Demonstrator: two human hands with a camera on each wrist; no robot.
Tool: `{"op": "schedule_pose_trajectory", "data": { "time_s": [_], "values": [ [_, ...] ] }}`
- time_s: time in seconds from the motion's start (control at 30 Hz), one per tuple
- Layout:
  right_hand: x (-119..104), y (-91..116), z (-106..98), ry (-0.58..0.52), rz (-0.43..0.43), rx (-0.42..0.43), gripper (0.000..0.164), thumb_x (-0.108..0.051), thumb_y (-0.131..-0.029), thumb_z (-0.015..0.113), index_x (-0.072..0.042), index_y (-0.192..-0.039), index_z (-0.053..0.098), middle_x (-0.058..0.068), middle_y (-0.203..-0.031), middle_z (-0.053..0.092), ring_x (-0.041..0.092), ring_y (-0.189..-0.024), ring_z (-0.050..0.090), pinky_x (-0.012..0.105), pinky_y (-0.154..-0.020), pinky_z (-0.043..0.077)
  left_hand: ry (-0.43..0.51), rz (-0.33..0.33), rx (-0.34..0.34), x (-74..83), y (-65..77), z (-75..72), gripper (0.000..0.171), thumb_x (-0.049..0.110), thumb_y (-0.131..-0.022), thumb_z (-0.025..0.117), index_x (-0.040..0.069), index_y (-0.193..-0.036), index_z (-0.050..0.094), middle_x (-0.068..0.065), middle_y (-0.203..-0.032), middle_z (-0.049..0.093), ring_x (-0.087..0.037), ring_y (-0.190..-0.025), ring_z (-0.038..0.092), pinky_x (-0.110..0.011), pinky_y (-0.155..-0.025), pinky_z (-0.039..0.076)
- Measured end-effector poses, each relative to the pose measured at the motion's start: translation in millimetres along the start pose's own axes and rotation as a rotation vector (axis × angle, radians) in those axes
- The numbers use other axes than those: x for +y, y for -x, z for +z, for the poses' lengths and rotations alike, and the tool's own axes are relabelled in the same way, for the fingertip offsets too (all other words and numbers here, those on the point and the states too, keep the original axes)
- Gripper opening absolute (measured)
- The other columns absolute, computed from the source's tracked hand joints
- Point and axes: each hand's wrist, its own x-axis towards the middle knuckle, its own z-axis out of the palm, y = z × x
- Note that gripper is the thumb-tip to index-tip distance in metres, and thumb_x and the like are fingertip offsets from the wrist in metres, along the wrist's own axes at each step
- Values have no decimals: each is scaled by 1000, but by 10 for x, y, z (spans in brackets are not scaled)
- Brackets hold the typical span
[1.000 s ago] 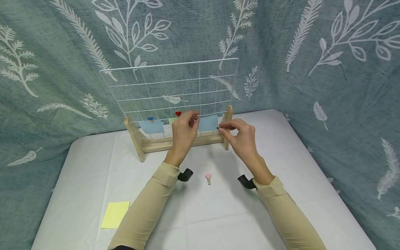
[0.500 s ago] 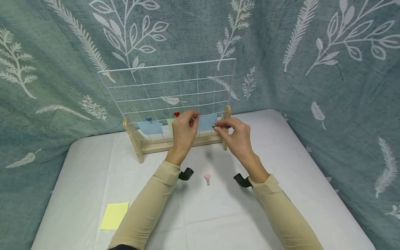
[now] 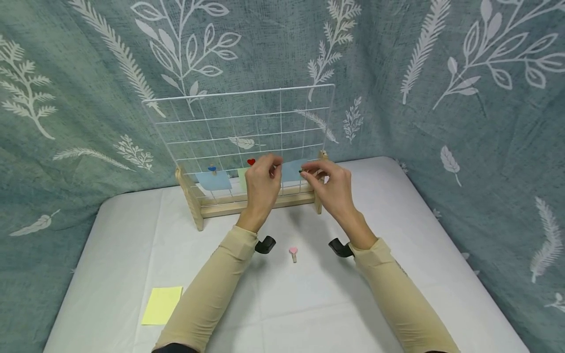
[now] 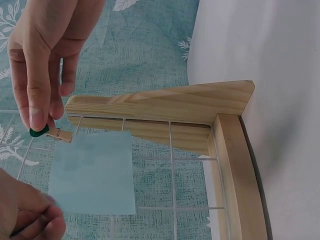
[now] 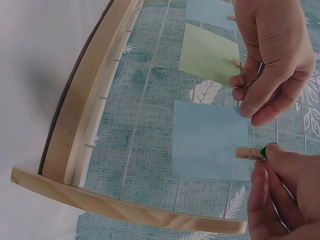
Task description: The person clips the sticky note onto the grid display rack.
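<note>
My left hand [image 3: 264, 189] pinches a corner of a light blue sticky note [image 5: 210, 142] against the wire grid [image 3: 281, 117]. My right hand [image 3: 333, 189] pinches a small wooden clothespin [image 5: 244, 152] by its end, which bears a green heart. In the right wrist view the clothespin's tip overlaps the note's edge; whether it grips the paper I cannot tell. Left along the grid hang a green note [image 5: 210, 55] with a red-heart clothespin [image 3: 251, 162] and another blue note [image 3: 215, 181] with a blue-heart clothespin [image 3: 212, 169].
The grid stands in a wooden base [image 3: 220, 210] on a white-covered table [image 3: 300, 314]. A pink-heart clothespin [image 3: 293, 254] lies in front of it. A yellow sticky note pad [image 3: 162, 305] is at the front left. Behind hangs a leaf-patterned curtain [image 3: 379, 73].
My right hand has moved left and slightly up, bringing the green-heart clothespin from beside the blue note to its upper edge. My left hand stays at the note's corner.
</note>
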Motion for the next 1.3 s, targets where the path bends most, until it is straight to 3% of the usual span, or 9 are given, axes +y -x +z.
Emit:
{"op": "schedule_pose_trajectory", "data": {
  "time_s": [0.33, 0.53, 0.7, 1.03, 1.3],
  "values": [
    [-19, -144, 38, 44, -40, -3, 17, -14, -85, 77, -10, -102, 76, 5, -91, 76, 17, -69, 69, 29, -60, 56, -10, 1, 22, 7, 2, 18, 14, -5, -83, 73, 5, -92, 70, -7, -83, 70, -15, -68, 66, -26, -62, 55],
    [-2, -206, 77, 45, -66, 24, 17, -12, -85, 78, -10, -102, 77, 6, -91, 76, 21, -69, 70, 35, -59, 58, -4, -6, -8, 19, -5, 22, 20, -4, -85, 72, 3, -103, 69, -9, -85, 72, -17, -70, 68, -26, -63, 56],
    [14, -215, 115, 34, -64, 43, 17, -13, -85, 77, -10, -102, 77, 6, -89, 77, 20, -68, 72, 36, -59, 59, -13, -3, -14, 18, -16, 15, 18, -4, -85, 72, 3, -102, 69, -9, -85, 72, -17, -70, 68, -26, -64, 56],
    [11, -246, 120, -11, -40, 27, 14, -13, -85, 77, -10, -99, 78, 4, -79, 76, 15, -55, 67, 15, -50, 46, -21, 10, -5, 9, -27, 8, 17, -5, -84, 72, 2, -99, 69, -9, -85, 72, -17, -70, 68, -25, -63, 56],
    [-32, -287, 145, 3, -63, 19, 13, -13, -85, 77, -9, -97, 78, 4, -78, 76, 17, -54, 67, 16, -47, 43, -26, 1, -13, 19, -37, 0, 16, -6, -84, 72, 2, -98, 69, -9, -84, 72, -17, -69, 68, -26, -62, 56]
  ]
}}
